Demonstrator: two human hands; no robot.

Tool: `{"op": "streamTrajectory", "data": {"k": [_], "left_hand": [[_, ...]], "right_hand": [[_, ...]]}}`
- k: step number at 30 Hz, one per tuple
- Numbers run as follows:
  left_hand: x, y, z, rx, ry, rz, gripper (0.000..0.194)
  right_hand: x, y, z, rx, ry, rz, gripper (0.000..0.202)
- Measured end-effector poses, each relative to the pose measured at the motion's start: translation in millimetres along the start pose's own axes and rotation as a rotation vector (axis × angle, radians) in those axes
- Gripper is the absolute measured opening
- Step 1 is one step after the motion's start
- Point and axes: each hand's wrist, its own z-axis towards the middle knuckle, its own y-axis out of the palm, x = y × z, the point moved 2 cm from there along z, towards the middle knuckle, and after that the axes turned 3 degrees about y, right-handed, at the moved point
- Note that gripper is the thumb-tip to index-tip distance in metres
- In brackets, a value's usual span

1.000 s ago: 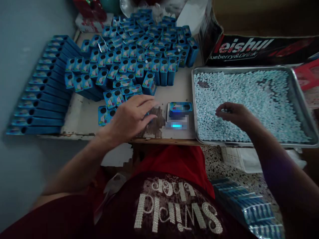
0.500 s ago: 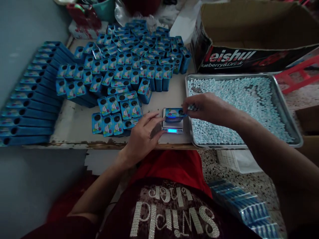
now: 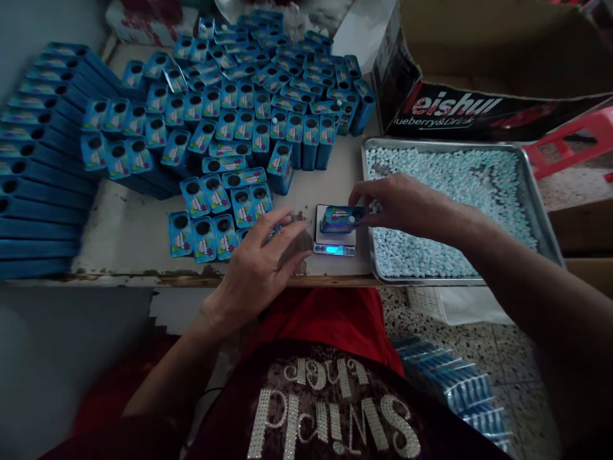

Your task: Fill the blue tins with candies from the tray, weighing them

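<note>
A small blue candy box [image 3: 334, 219] with a round hole in its top stands on a digital pocket scale [image 3: 334, 241], whose display glows blue. My right hand [image 3: 390, 201] is at the box's right end, fingers curled round a few pale blue candies [image 3: 375, 206]. One candy shows near the box's hole. My left hand [image 3: 261, 259] is left of the scale, fingers apart and holding nothing. Below my right forearm lies a metal tray [image 3: 536, 185] spread with many loose candies [image 3: 431, 249].
Many blue boxes [image 3: 237, 121] crowd the table's left and back, with a long row [image 3: 43, 185] at far left. Behind the tray stands an open cardboard carton [image 3: 460, 115]. A red plastic stool [image 3: 569, 144] is at right. Wrapped blue packs [image 3: 454, 383] lie on the floor.
My left hand has drawn away from the scale, to the left. My right hand stays at the box, and a candy now shows by its hole. The view has shifted slightly.
</note>
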Motion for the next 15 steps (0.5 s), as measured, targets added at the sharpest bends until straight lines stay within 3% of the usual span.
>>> {"op": "streamTrajectory", "data": {"k": [3,7,9,11,15], "left_hand": [[-2,-7.0,0,-0.007,-0.009,0.024,0.042],[-6,-14.2,-2,0.005,-0.020,0.056,0.038],[-7,-11.7,-2,-0.001,-0.044,0.044,0.033],[-6,-4.0,4,-0.011,-0.062,0.006,0.025],[-2,22.3,30,-0.012,-0.101,-0.061,0.013]], "right_hand": [[18,-4,-1,0.019,0.069,0.169,0.014],[75,-2,-18,0.156,0.347,0.739,0.022],[108,10,-38,0.241,0.520,1.001,0.020],[132,31,-61,0.247,0.673,1.153,0.019],[138,71,-96,0.218,0.824,1.270,0.026]]}}
